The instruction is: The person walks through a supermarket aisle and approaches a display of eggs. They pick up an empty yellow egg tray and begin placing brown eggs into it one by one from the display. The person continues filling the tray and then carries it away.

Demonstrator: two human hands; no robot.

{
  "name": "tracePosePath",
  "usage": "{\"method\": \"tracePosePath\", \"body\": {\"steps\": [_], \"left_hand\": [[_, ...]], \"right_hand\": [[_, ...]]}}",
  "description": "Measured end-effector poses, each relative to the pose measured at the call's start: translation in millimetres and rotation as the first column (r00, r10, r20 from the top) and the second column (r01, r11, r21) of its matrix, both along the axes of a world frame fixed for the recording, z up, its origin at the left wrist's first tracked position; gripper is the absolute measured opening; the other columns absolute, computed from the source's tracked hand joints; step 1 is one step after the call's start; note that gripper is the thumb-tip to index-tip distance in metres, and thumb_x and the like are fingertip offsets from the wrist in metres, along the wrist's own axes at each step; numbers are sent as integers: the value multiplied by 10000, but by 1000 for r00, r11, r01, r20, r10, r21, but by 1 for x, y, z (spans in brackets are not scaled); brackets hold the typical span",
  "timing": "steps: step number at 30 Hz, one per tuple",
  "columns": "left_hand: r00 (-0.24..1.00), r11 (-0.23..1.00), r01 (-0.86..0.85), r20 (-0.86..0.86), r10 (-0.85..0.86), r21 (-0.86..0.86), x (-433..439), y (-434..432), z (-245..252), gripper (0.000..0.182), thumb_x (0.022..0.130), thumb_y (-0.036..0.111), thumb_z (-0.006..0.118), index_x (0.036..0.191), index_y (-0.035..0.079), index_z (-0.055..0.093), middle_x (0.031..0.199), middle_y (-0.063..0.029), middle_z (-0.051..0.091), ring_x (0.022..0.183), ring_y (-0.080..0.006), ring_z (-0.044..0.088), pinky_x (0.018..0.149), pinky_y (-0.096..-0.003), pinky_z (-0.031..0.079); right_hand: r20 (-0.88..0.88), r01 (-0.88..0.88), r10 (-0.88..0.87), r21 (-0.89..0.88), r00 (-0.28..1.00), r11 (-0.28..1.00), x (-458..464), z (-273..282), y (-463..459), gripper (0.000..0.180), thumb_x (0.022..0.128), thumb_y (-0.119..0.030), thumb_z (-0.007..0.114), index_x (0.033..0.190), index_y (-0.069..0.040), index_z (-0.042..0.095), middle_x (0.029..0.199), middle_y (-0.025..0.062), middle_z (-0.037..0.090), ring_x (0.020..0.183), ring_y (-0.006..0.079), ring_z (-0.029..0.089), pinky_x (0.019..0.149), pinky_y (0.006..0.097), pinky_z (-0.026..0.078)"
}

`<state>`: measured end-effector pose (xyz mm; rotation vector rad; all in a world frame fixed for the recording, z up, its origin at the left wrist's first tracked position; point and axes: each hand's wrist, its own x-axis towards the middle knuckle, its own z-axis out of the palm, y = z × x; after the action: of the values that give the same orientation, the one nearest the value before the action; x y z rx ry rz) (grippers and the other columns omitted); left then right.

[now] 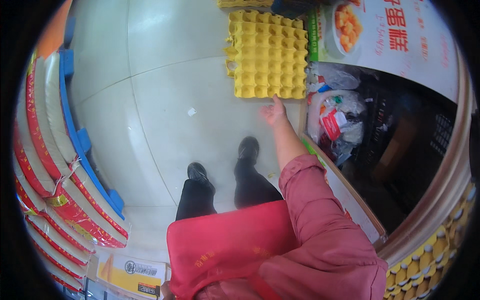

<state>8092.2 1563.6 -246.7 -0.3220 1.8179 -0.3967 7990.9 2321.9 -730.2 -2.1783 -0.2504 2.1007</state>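
Observation:
My right hand (275,111) reaches forward at the near edge of yellow moulded-pulp egg trays (270,56). One finger or thumb points towards the tray edge, and whether it touches is unclear. The other fingers are spread, slightly blurred, with nothing in them. The top tray shows bare cups, and the edges of other trays stick out beneath it on the left. Only a small part of what looks like my left hand (167,290) shows at the bottom edge, beside the red apron (228,240); its fingers are hidden.
Stacked red-and-white sacks (56,168) line the left on a blue pallet (84,140). On the right, a wooden-edged stand holds a bin of plastic wrappers (339,120) below a printed food poster (375,37). Trays with eggs (423,262) sit at the lower right.

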Motion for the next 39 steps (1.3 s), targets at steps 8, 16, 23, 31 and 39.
{"method": "tracePosePath", "body": {"steps": [8, 16, 23, 31, 39], "left_hand": [[999, 999, -44, 17, 44, 8, -24, 40, 9, 414, 862, 374, 523, 790, 9, 705, 799, -225, 673, 776, -399, 650, 740, -488, 489], [953, 922, 282, 35, -302, 265, -66, 17, 13, 410, 870, 373, 516, 838, 4, 691, 864, -211, 679, 807, -394, 648, 733, -502, 476], [750, 769, -443, -280, 599, 460, -165, 132, -11, 287, 879, 307, 599, 809, 31, 637, 723, -20, 576, 674, -95, 516, 537, -286, 397], [634, 108, -496, 274, 723, 862, -267, 321, 45, 543, 1012, 464, 422, 1363, 52, 465, 1277, -110, 575, 1066, -224, 592, 903, -378, 476], [899, -37, -438, 437, -29, 898, -266, 350, 154, 464, 1016, 380, 430, 1275, 12, 543, 1278, -106, 586, 1138, -251, 582, 990, -395, 440]], "right_hand": [[10, 44, -46, 119, 999, 992, -35, 6, 7, 498, 947, -342, 562, 1340, -72, 419, 1282, 107, 509, 1184, 273, 501, 1031, 527, 364], [54, 32, -39, 126, 998, 991, -19, 106, -12, 264, 951, -245, 519, 1143, -64, 526, 898, 92, 611, 763, 229, 604, 733, 460, 542], [112, -311, 296, 161, 949, 937, 67, 318, -127, 310, 872, -177, 600, 1132, -10, 569, 912, 96, 619, 810, 235, 626, 661, 371, 537], [-99, -454, 522, 377, 847, 808, 134, 474, -182, 366, 863, -150, 593, 1180, 31, 587, 1074, 119, 666, 947, 214, 663, 806, 332, 534], [-37, -232, 379, 735, 925, 638, 220, 572, -246, 387, 929, -205, 590, 1270, -24, 564, 1156, 66, 653, 990, 165, 634, 858, 332, 515]]}}
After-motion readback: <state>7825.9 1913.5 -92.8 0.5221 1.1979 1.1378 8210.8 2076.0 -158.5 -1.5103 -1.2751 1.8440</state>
